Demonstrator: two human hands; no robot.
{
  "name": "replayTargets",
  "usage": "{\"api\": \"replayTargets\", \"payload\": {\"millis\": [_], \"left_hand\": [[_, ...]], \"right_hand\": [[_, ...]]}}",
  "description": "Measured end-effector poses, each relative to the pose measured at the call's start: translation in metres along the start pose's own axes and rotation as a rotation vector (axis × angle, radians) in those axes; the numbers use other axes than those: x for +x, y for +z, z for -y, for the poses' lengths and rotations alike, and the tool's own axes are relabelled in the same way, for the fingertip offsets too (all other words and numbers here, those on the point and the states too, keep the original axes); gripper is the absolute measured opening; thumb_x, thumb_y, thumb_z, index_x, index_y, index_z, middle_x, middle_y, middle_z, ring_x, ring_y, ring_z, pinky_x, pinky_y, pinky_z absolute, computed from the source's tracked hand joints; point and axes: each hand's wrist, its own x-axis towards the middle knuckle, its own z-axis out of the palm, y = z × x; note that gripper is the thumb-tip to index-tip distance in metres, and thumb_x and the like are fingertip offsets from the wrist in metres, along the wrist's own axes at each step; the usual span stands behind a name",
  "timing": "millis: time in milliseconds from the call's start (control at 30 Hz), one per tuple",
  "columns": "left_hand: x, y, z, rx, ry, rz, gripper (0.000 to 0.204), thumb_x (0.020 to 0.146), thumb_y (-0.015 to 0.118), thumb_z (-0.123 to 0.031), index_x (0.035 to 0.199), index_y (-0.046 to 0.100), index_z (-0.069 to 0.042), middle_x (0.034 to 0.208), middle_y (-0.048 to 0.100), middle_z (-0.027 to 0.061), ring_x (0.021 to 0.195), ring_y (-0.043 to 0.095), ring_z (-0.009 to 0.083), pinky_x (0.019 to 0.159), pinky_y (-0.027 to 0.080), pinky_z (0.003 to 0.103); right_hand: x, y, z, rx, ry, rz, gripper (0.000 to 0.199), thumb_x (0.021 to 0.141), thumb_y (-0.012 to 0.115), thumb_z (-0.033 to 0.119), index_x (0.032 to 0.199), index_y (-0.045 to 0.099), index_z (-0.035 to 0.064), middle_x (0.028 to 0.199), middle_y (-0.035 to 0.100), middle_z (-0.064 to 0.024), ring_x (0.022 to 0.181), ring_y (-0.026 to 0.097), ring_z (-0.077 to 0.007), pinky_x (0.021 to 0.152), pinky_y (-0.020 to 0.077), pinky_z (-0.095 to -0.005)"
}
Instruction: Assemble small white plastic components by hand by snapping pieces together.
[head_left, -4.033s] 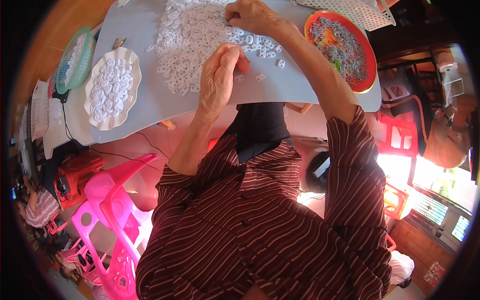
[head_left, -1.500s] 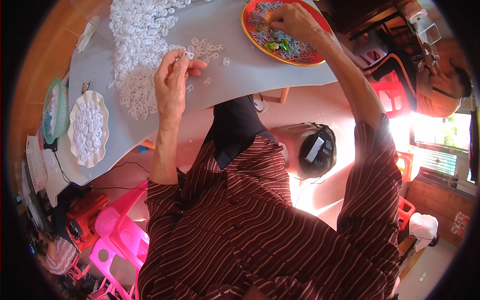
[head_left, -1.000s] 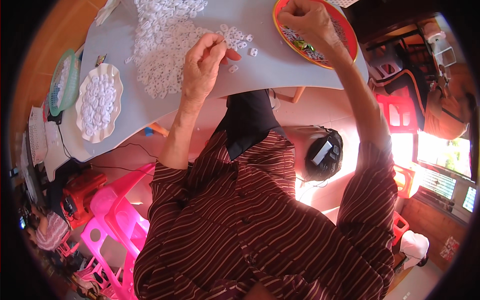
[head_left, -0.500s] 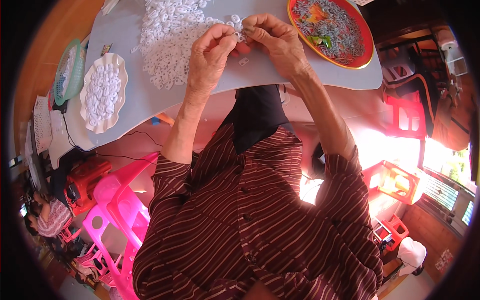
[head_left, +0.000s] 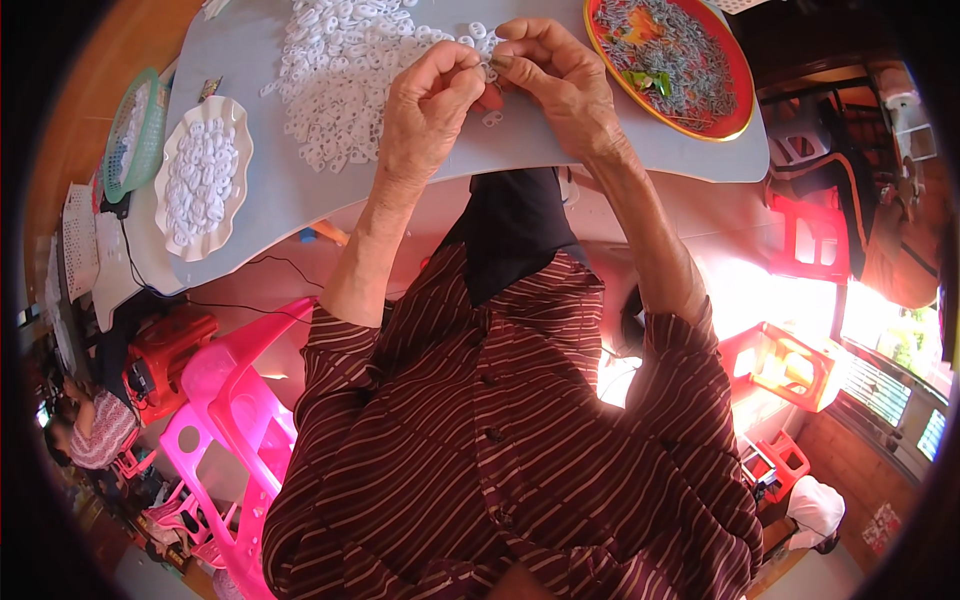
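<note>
Above the near edge of the grey table, my left hand (head_left: 432, 108) is closed in a pinch on a small white plastic piece, mostly hidden by the fingertips. My right hand (head_left: 562, 88) meets it tip to tip, thumb and forefinger pressed together. What the right fingers hold is too small to make out. A loose white piece (head_left: 492, 119) lies on the table just below the fingertips. A wide heap of white plastic pieces (head_left: 335, 95) spreads beyond and left of my left hand. Right of my right hand sits a red tray with a yellow rim (head_left: 742, 118), holding many thin grey metal pins (head_left: 700, 75).
A scalloped white dish (head_left: 243, 150) of white pieces stands on the table's left, beside a green basket (head_left: 150, 150). Pink chair (head_left: 225, 400) stands at my lower left. Red stools (head_left: 790, 365) are on the right. Other people (head_left: 100, 430) sit in the background.
Both hands stay fingertip to fingertip, with the right hand and its fingers shifting slightly. The whole view has tilted a little. The white piece at the fingertips is now more hidden.
</note>
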Motion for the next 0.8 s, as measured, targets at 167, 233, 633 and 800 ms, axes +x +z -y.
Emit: {"api": "replayTargets", "payload": {"millis": [167, 233, 633, 800], "left_hand": [[0.000, -0.001, -0.002, 0.214, 0.060, -0.014, 0.007, 0.086, 0.055, -0.008, 0.088, 0.055, -0.002, 0.068, 0.061, 0.0007, 0.061, 0.051, 0.0042, 0.058, 0.044, 0.020], [0.000, -0.001, 0.003, 0.235, 0.091, -0.026, 0.007, 0.086, 0.056, -0.009, 0.088, 0.055, -0.002, 0.069, 0.062, 0.0010, 0.061, 0.052, 0.0044, 0.058, 0.044, 0.020], [0.004, -0.004, 0.011, -0.097, 0.027, 0.101, 0.006, 0.086, 0.056, -0.007, 0.090, 0.056, -0.002, 0.071, 0.063, 0.0021, 0.064, 0.056, 0.0064, 0.058, 0.046, 0.021], [-0.001, -0.001, 0.001, 0.257, 0.078, 0.069, 0.004, 0.086, 0.055, -0.006, 0.088, 0.055, -0.002, 0.068, 0.060, 0.0007, 0.062, 0.054, 0.0057, 0.057, 0.045, 0.021]], "right_hand": [[0.000, 0.000, -0.003, -0.034, -0.027, -0.002, 0.020, 0.084, 0.063, 0.004, 0.103, 0.059, 0.0012, 0.083, 0.062, -0.0017, 0.078, 0.058, -0.0073, 0.074, 0.0495, -0.0228], [-0.001, 0.001, -0.002, -0.049, -0.036, -0.011, 0.017, 0.084, 0.063, 0.004, 0.101, 0.060, 0.0006, 0.082, 0.062, -0.0016, 0.077, 0.058, -0.0071, 0.073, 0.0497, -0.0227], [-0.003, -0.001, -0.005, -0.220, 0.017, -0.044, 0.016, 0.086, 0.063, 0.014, 0.088, 0.065, -0.0016, 0.077, 0.065, -0.0019, 0.071, 0.056, -0.0057, 0.068, 0.0475, -0.0214], [-0.003, 0.000, -0.003, -0.398, -0.038, -0.062, 0.017, 0.086, 0.063, 0.016, 0.088, 0.066, -0.0005, 0.074, 0.065, -0.0025, 0.069, 0.056, -0.0058, 0.066, 0.0473, -0.0216]]}}
